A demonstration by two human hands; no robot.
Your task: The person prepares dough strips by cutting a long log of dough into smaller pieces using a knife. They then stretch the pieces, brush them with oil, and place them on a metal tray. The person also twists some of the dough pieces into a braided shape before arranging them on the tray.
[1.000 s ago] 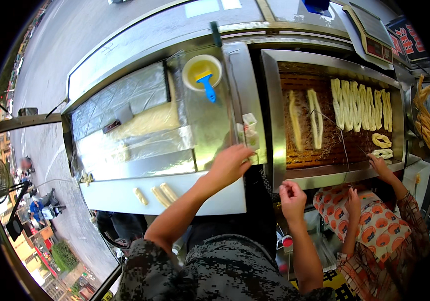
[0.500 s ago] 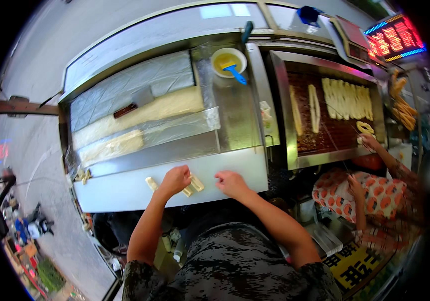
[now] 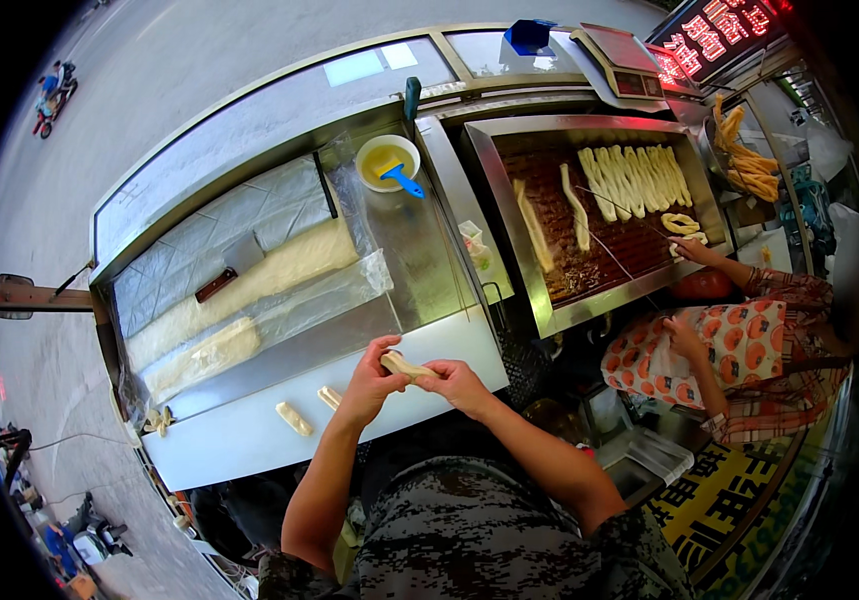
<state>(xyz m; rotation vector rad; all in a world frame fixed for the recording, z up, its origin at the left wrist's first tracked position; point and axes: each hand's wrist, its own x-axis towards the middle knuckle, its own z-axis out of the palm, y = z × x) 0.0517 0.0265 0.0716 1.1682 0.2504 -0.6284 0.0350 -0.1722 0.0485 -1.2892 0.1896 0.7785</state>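
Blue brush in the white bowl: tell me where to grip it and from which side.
Grip the brush by its handle, probably from the near right: it slants over the rim of the bowl that way, with the other end inside. The left hand and right hand hold a dough piece, so one would need freeing first.

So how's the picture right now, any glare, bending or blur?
In the head view, the long glass panel bows and the corners go black; pale reflections sit on that panel, the metal worktop shines, the sign glows red, and the dough piece between left hand and right hand looks fairly sharp.
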